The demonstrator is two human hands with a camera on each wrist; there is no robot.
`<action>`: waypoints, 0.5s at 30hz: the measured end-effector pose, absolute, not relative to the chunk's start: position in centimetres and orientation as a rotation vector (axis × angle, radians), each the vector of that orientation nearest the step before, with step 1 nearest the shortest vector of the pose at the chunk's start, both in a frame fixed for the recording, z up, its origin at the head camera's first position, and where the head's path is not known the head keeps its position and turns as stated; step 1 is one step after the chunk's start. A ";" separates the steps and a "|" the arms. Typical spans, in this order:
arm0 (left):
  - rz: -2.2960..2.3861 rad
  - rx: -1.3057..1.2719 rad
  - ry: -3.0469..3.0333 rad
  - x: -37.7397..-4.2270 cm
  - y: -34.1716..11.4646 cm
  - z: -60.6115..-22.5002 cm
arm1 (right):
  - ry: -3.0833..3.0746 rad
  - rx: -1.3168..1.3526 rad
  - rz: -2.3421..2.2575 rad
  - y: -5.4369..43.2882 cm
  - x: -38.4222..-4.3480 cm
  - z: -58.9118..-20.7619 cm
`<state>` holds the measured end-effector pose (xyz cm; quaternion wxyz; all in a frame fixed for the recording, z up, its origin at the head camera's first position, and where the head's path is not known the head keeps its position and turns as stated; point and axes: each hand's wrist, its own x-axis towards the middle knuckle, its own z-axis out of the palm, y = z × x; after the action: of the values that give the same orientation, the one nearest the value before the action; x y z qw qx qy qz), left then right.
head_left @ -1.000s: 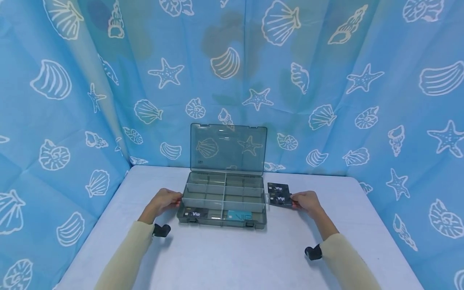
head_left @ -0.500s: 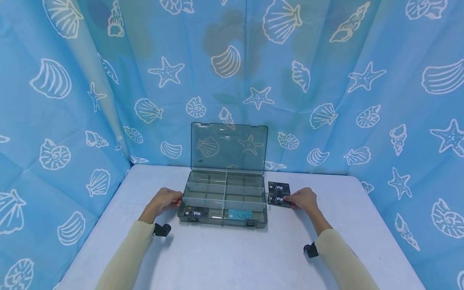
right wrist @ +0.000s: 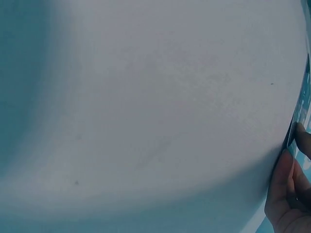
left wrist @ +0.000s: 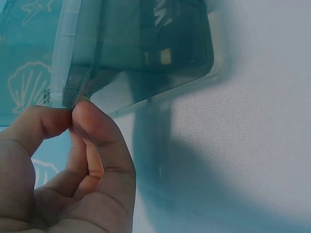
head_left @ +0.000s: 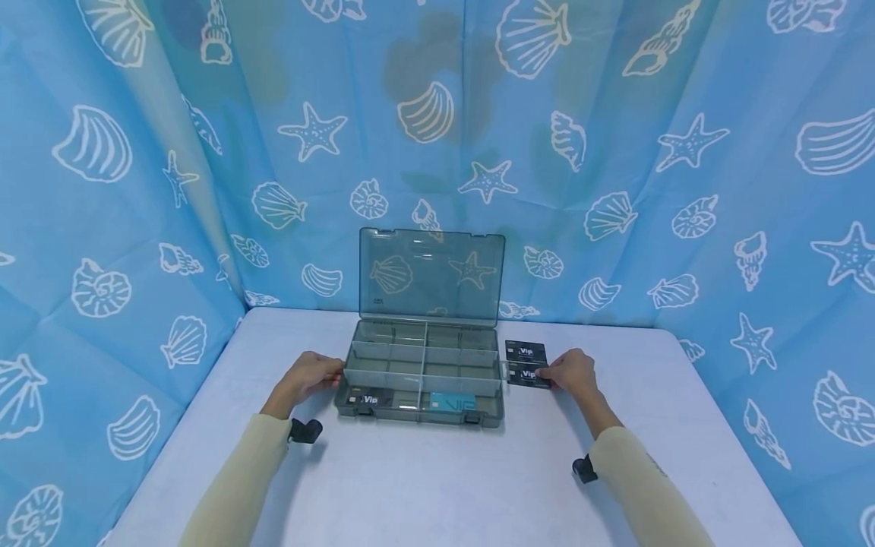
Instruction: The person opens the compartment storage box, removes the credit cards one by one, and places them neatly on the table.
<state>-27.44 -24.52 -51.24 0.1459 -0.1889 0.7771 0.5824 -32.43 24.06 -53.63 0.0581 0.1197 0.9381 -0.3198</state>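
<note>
A smoky grey, see-through compartment box (head_left: 422, 420) lies on the table with its lid (head_left: 432, 273) raised. At its left side my left hand (head_left: 314, 372) pinches the box's edge between thumb and finger, close up in the left wrist view. In the front row lie a black Vip card (head_left: 369, 399) and a teal VIP card (head_left: 453, 403), in separate compartments. Beside the box's right side are an upper black Vip card (head_left: 525, 351) and a lower black Vip card (head_left: 522, 374). My right hand (head_left: 576, 372) pinches the lower one at its right edge.
A small clear tab (head_left: 505, 371) sticks out from the box's right side. White cloth covers the table (head_left: 424, 486). A blue curtain (head_left: 615, 152) with shell and starfish prints stands behind and at both sides. Each wrist wears a black camera mount.
My right hand has shifted slightly left, its fingertips further over the lower black Vip card, which now lies flatter and straighter below the upper one. The left hand keeps its grip.
</note>
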 end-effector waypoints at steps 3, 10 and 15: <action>1.676 -0.542 2.244 -27.3 -24.5 -51.2 | 2.850 0.370 -0.972 23.9 -32.3 -53.7; 1.674 -0.544 2.228 -27.2 -24.5 -51.4 | 2.891 0.387 -0.946 23.9 -31.9 -53.6; 1.690 -0.528 2.232 -27.2 -24.5 -51.2 | 2.887 0.394 -1.014 24.3 -32.0 -53.7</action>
<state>-27.22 -24.50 -51.20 0.1457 -0.1835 0.7752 0.5867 -32.03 24.28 -53.70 0.0281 0.1276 0.9354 -0.3285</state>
